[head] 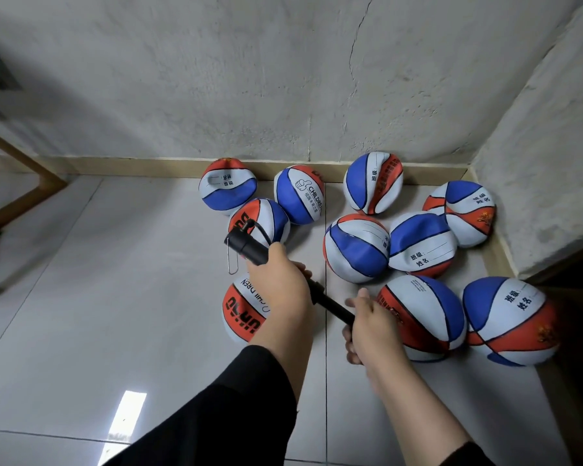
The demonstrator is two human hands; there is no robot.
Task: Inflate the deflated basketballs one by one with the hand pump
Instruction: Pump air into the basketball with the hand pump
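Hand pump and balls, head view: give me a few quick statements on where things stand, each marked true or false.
1. Both hands hold the hand pump. True: the left hand grips the barrel, the right hand the handle end.
2. The pump is plugged into a ball. False: it is held in the air, attached to none.
3. The basketballs look dented and soft. True.
4. The balls lie on a table. False: they lie on the tiled floor by the wall corner.
5. The person wears gloves. False: both hands are bare.
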